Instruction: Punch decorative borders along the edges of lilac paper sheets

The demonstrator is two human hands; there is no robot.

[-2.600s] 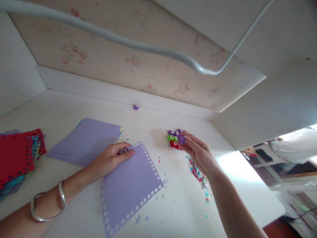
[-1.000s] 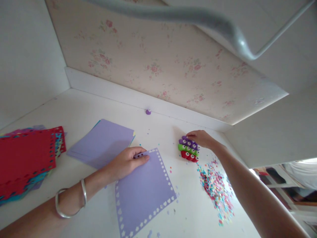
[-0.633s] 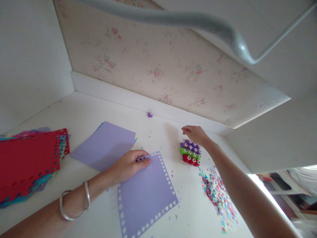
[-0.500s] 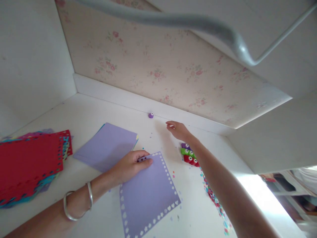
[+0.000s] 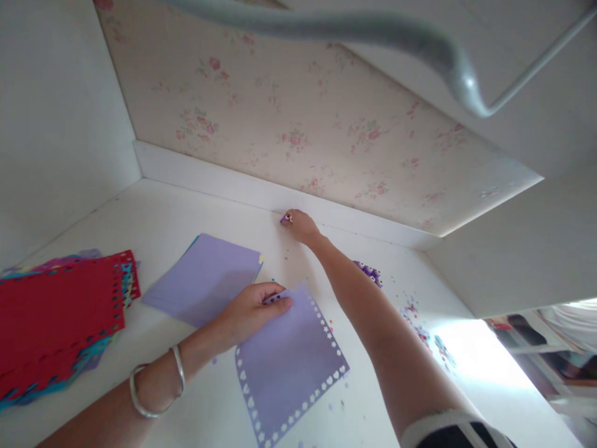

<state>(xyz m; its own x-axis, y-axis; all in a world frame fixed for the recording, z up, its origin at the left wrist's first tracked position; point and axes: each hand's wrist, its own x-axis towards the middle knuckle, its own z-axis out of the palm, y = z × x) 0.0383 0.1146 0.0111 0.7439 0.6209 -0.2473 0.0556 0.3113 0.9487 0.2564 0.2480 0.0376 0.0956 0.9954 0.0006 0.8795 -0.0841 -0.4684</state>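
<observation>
My left hand point(image 5: 261, 311) pinches the upper left edge of a lilac paper sheet point(image 5: 293, 361), thumb on top. Small hearts, stars and flower shapes are punched along the sheet's edges. Far out, by the base of the wall, my right hand point(image 5: 301, 225) has its fingers closed round a small purple craft punch point(image 5: 286, 219), which shows partly past the fingertips. More purple punches point(image 5: 370, 272) stand in a group behind my right forearm, which hides part of them. Plain lilac sheets point(image 5: 205, 274) lie in a stack left of the held sheet.
A pile of punched sheets, red on top point(image 5: 60, 317), lies at the left. Tiny paper cut-outs point(image 5: 420, 330) are scattered at the right. A flowered wall point(image 5: 293, 140) bounds the table at the back, and a grey metal bar point(image 5: 373, 40) crosses overhead.
My right hand has moved left and away to the purple punch by the wall and closed on it. My left hand still holds the lilac sheet, shifted slightly right.
</observation>
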